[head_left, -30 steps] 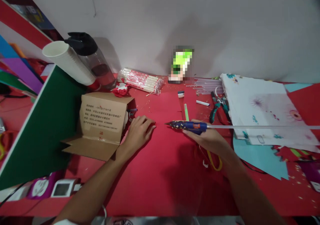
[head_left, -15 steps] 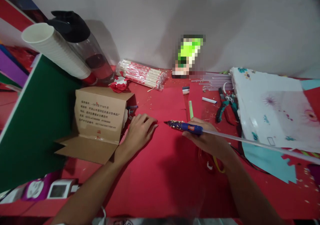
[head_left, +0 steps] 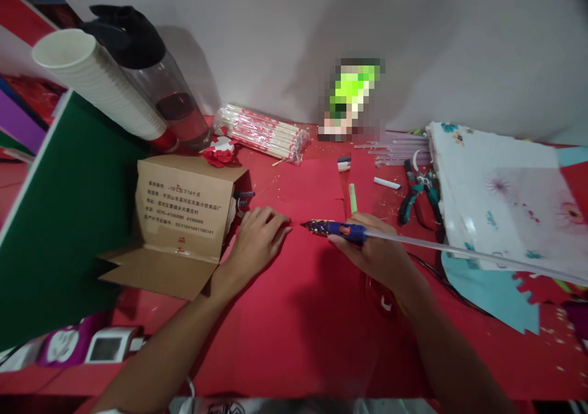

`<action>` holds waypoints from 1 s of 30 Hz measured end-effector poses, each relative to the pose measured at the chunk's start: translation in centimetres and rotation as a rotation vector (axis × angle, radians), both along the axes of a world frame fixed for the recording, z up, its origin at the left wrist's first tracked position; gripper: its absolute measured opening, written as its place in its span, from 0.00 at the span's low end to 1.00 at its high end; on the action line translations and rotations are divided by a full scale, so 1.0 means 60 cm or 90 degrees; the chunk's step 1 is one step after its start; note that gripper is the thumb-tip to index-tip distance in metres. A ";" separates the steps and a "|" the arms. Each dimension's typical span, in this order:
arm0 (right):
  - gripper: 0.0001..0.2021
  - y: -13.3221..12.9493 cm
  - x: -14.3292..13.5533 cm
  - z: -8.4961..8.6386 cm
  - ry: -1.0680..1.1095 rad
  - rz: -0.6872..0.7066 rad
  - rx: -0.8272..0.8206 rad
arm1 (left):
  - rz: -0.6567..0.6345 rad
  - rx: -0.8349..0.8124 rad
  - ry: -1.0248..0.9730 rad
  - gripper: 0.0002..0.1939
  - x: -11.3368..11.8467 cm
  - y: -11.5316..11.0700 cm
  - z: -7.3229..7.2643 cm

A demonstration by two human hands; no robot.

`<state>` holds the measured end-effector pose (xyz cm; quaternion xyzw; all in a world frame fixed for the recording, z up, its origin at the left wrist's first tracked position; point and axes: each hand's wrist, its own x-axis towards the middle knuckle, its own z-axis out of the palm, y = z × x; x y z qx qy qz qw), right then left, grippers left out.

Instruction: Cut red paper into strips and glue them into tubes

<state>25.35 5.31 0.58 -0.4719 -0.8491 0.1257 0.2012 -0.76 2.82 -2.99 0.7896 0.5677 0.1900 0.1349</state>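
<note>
My left hand point(head_left: 261, 236) rests palm down on a large sheet of red paper point(head_left: 271, 316), its fingers bent loosely and apart, with nothing in it. To the right, my right hand point(head_left: 379, 248) grips a blue glue gun point(head_left: 351, 231), and a long translucent glue stick point(head_left: 441, 247) runs out of its back to the right. The gun's dark, speckled nozzle points left, close to my left fingertips. It cannot be made out whether the tip touches the paper. Above lies a smaller red paper piece point(head_left: 312, 180).
A cardboard box point(head_left: 181, 206), green board point(head_left: 68, 218), cup stack point(head_left: 105, 86) and bottle point(head_left: 177, 105) stand left. Wrapped sticks point(head_left: 261, 133) and a blurred phone point(head_left: 351, 98) are at the back. Pliers point(head_left: 411, 199) and a white floral packet point(head_left: 496, 199) lie right.
My right hand has moved slightly left and the glue gun's rear has come closer to my left hand. The view has shifted a little. My left hand has stayed on the paper.
</note>
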 end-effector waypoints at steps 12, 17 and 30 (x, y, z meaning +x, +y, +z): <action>0.20 -0.001 -0.002 -0.015 -0.039 -0.014 -0.007 | -0.003 0.001 0.009 0.12 0.000 0.000 0.001; 0.20 0.000 0.001 -0.010 -0.028 -0.010 0.023 | -0.003 0.005 0.009 0.12 0.001 0.000 0.003; 0.25 -0.004 0.032 -0.003 -0.056 -0.091 0.023 | -0.005 0.005 0.009 0.11 -0.001 0.001 0.002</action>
